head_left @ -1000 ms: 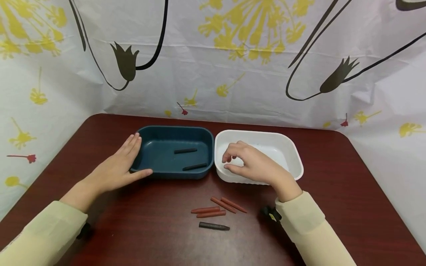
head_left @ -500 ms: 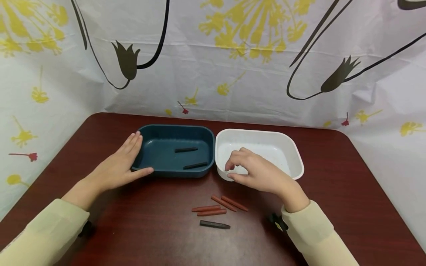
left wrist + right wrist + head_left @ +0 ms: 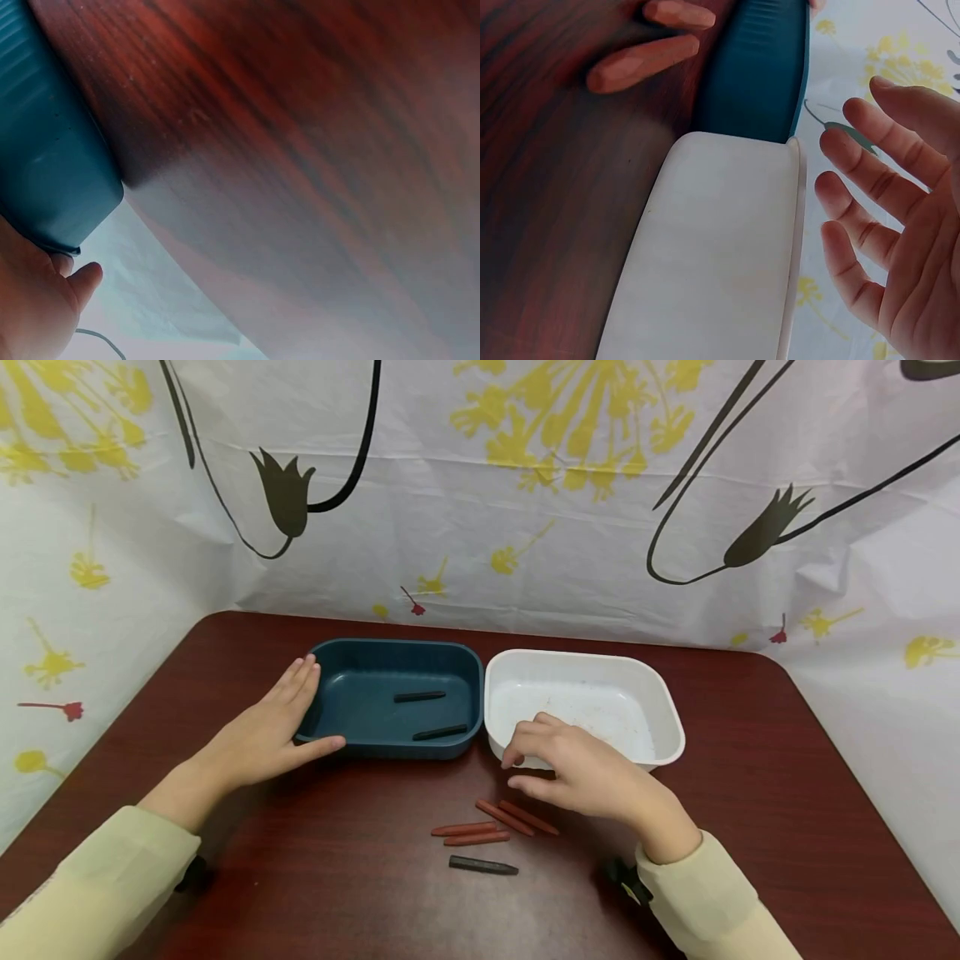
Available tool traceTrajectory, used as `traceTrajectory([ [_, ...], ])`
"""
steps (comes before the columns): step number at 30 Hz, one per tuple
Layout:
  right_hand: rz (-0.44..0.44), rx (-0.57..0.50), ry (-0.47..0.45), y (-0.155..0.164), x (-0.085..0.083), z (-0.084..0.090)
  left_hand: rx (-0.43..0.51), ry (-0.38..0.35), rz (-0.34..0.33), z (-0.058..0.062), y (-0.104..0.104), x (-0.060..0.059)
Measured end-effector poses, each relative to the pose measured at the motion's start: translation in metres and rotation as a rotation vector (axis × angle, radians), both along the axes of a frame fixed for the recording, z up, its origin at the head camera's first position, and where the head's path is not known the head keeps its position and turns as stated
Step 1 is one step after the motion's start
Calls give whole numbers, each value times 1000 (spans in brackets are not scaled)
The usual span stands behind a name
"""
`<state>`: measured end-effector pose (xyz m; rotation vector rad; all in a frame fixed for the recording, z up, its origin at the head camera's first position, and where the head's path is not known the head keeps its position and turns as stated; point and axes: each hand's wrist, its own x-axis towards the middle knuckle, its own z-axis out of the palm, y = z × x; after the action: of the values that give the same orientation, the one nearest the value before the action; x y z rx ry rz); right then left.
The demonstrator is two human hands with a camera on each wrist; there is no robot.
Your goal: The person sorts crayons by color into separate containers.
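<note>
My left hand rests with straight fingers along the left end of a dark blue tray, its thumb on the front rim. Two black crayons, one near the middle and one by the front wall, lie inside that tray. My right hand, fingers loosely bent and holding nothing, hovers over the front rim of a white tray. Just in front of it lie several red-brown crayons in two pairs. Closest to me is another black crayon. The right wrist view shows the right palm with nothing in it.
Both trays stand side by side on a dark red wooden table. Small reddish specks dot the white tray's floor. Behind the table hangs a white cloth printed with flowers, which also runs along the left and right sides.
My right hand has moved from above the white tray toward me, down to its front rim near the red-brown crayons. The left hand stays at the blue tray.
</note>
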<state>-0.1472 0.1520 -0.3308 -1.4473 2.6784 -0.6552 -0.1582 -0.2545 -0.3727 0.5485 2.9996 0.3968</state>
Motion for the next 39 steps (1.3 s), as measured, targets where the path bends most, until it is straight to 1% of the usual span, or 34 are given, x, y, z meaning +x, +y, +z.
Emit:
traceTrajectory([
  [7, 19, 3, 5, -3, 6, -2, -4, -2, 0, 0, -1, 0],
  [14, 51, 10, 45, -7, 9, -2, -2, 1, -2, 4, 0, -2],
  [19, 65, 18, 37, -11, 11, -5, 20, 2, -4, 4, 0, 0],
  [26, 61, 101, -5, -17, 20, -10, 15, 1, -8, 0, 0, 0],
  [32, 102, 136, 4, -25, 26, -15, 4, 7, -11, 0, 0, -2],
  [39, 129, 211, -32, -33, 32, -18, 0, 2, -5, 0, -1, -1],
])
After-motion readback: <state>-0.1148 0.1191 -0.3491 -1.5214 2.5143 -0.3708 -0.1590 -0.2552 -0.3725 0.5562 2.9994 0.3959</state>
